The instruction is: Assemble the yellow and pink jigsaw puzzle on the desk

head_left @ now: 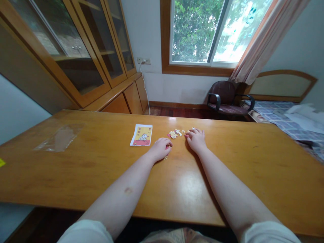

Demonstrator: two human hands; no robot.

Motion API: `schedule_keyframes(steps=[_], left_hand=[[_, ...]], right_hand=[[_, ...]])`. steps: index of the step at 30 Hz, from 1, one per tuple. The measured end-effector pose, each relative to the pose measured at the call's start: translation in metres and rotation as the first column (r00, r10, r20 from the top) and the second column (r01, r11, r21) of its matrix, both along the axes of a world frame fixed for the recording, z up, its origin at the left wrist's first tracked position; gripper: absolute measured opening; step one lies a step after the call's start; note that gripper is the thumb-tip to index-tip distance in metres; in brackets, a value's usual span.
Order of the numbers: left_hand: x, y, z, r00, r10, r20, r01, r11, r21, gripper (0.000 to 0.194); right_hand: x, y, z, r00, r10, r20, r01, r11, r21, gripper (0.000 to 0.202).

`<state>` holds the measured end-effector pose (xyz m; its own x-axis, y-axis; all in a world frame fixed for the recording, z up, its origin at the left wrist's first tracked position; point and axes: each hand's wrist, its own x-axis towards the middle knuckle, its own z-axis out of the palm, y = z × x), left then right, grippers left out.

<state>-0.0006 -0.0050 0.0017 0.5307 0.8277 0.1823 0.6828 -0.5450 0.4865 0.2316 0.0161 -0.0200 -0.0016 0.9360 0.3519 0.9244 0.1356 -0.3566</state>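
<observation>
- Polished wooden tabletop (253, 165) beneath all the fingers, with a window (196, 33) well beyond and a pale glare (189, 190) on the near side.
- Jigsaw pieces (173, 134) in a small loose pile, just past the left fingertips and left of the right ones; a few strays (183, 131) beyond the right fingers, others at the near side of the left.
- Left hand (161, 148): fingers curled inward about something red (167, 146); impossible to say whether gripped or merely covered.
- Right hand (196, 139): fingers lowered, slightly bent, at a pinkish piece (187, 135); no telling whether pinched.
- Picture card (141, 135) left of the left fingers, clear plastic bag (59, 138) much farther left; best left flat and uncovered.
- Probably wise: press lightly, slide overlapping pieces apart singly, avoid sweeping strays away.
</observation>
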Motion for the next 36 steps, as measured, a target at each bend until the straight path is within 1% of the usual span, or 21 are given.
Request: schedule_keyframes(steps=[3, 6, 8, 10, 12, 15, 19, 23, 28, 33, 36], left_hand=[[0.000, 0.000, 0.002, 1.000, 0.007, -0.006, -0.007, 1.000, 0.000, 0.024], [0.001, -0.001, 0.004, 1.000, 0.006, -0.013, -0.006, 1.000, 0.000, 0.022], [0.001, -0.001, 0.004, 1.000, 0.008, -0.009, -0.008, 1.000, 0.005, 0.021], [0.002, -0.001, 0.004, 1.000, 0.014, -0.002, -0.014, 1.000, 0.012, 0.020], [0.002, -0.001, 0.004, 1.000, 0.019, 0.010, -0.019, 1.000, 0.018, 0.020], [0.002, -0.001, 0.005, 0.999, 0.028, 0.026, -0.029, 0.999, 0.019, 0.020], [0.002, -0.001, 0.005, 0.998, 0.056, 0.035, -0.057, 0.998, 0.007, 0.020], [0.002, 0.000, 0.004, 0.996, 0.076, 0.041, -0.076, 0.997, 0.006, 0.019], [0.001, 0.001, 0.000, 0.995, 0.096, 0.040, -0.096, 0.995, 0.008, 0.020], [0.001, 0.002, -0.001, 0.994, 0.096, 0.046, -0.097, 0.995, 0.007, 0.021], [0.001, 0.001, 0.000, 0.994, 0.102, 0.046, -0.102, 0.995, 0.006, 0.021]], right_hand=[[-0.003, -0.001, 0.001, 0.995, 0.067, 0.068, -0.065, 0.997, -0.032, 0.026], [-0.006, -0.004, 0.003, 0.990, 0.084, 0.116, -0.077, 0.995, -0.063, 0.026], [-0.008, -0.006, 0.005, 0.982, 0.129, 0.139, -0.119, 0.990, -0.076, 0.031], [-0.010, -0.008, 0.006, 0.969, 0.189, 0.158, -0.175, 0.980, -0.096, 0.042], [-0.012, -0.009, 0.007, 0.963, 0.217, 0.161, -0.200, 0.973, -0.119, 0.042], [-0.012, -0.008, 0.008, 0.971, 0.197, 0.134, -0.182, 0.976, -0.118, 0.029], [-0.011, -0.004, 0.005, 0.987, 0.132, 0.090, -0.126, 0.990, -0.070, 0.016], [-0.011, -0.002, 0.003, 0.988, 0.137, 0.076, -0.136, 0.990, -0.019, 0.018], [-0.009, -0.002, 0.002, 0.997, 0.075, 0.019, -0.076, 0.997, 0.019, 0.022], [-0.008, 0.000, -0.003, 0.982, 0.175, -0.073, -0.175, 0.985, -0.003, 0.018], [-0.007, 0.002, -0.006, 0.980, 0.171, -0.100, -0.171, 0.985, 0.011, 0.014]])
